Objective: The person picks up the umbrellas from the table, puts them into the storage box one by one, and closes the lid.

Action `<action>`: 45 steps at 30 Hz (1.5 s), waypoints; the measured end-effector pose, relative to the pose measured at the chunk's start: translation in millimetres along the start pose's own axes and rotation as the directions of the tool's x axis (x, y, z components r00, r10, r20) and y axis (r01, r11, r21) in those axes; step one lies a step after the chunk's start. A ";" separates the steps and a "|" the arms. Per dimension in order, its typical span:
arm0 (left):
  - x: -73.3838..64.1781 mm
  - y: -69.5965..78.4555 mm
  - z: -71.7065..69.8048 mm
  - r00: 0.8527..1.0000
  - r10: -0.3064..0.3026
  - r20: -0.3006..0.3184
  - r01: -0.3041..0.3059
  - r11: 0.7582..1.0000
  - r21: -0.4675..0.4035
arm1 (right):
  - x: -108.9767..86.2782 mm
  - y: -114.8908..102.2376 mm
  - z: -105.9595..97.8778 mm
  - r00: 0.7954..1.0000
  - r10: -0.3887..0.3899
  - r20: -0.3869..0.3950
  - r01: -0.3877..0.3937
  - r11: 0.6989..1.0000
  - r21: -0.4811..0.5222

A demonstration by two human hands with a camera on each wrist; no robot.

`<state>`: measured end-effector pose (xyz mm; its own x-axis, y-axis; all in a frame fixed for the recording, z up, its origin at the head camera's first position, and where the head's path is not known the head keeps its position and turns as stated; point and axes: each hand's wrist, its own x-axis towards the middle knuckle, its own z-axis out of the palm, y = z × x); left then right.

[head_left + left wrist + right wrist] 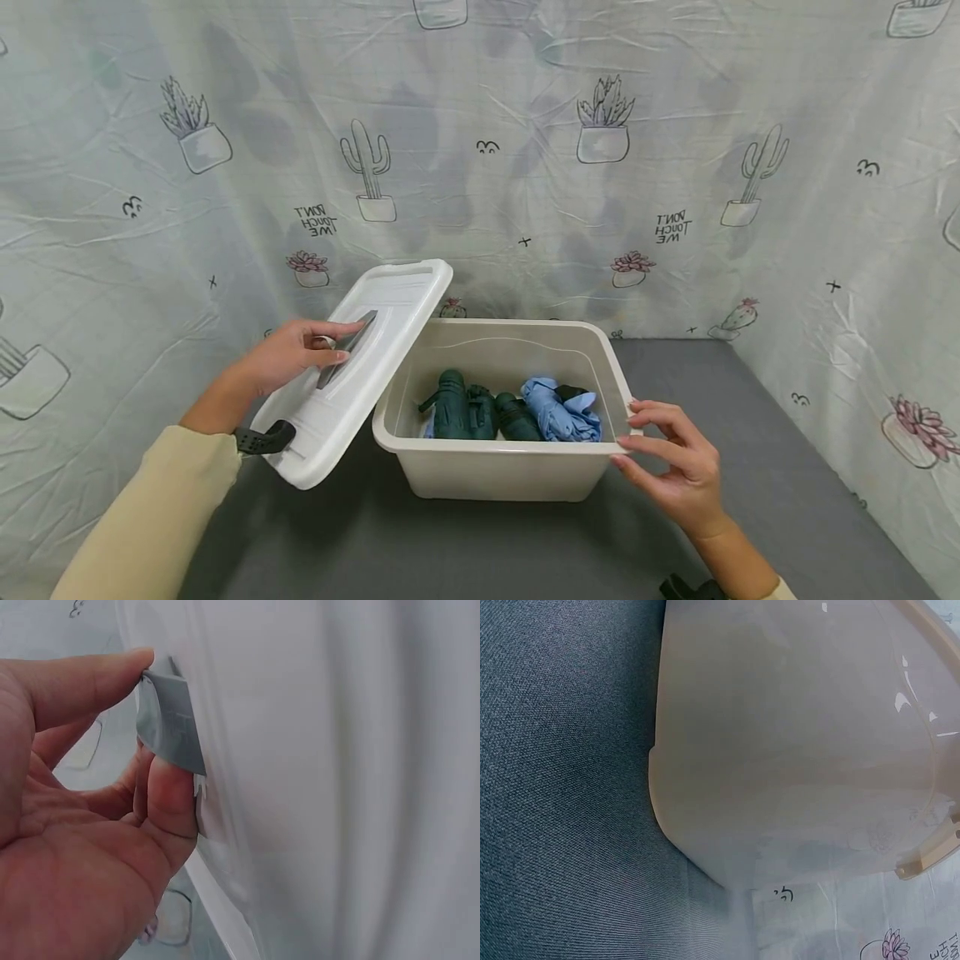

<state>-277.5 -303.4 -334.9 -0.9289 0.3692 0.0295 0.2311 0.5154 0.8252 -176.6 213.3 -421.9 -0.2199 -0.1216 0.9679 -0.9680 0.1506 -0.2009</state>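
Note:
My left hand (288,354) pinches the grey handle (172,720) of a white plastic lid (390,321), with the thumb on one side and fingers curled behind it. The lid is tilted up on the left, beside the open storage bin (495,475). At the bin's right front corner, my right hand (678,471) grips the rim between thumb and fingertips; the right wrist view shows only the bin's side. Inside the bin lie dark green, barrel-shaped things (452,408) resembling binoculars and a crumpled blue cloth-like bundle (562,412) with a black part.
The bin stands on a dark grey tabletop (480,550). A pale curtain (510,192) printed with cacti and potted plants hangs behind and on both sides. Black straps (262,437) circle the wrists.

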 end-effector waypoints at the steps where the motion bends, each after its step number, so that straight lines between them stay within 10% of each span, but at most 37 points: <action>1: 2.3 3.3 -0.6 1.000 0.006 0.007 -0.006 1.000 0.026 | 0.1 0.0 0.2 1.000 -0.001 -0.001 0.001 1.000 0.002; 18: 47.3 59.5 13.7 0.976 0.083 0.202 -0.121 0.975 0.184 | 0.2 -0.2 -0.7 1.000 0.005 0.000 -0.005 1.000 -0.008; 45: 96.5 129.5 70.3 0.841 0.112 0.530 -0.302 0.909 0.286 | 0.1 -0.3 -1.2 1.000 -0.009 0.011 0.009 1.000 0.026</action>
<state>-316.9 -146.6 -264.9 -0.6016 0.7778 -0.1818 0.5732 0.5789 0.5800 -176.2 214.4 -421.6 -0.2124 -0.1335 0.9680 -0.9727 0.1239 -0.1964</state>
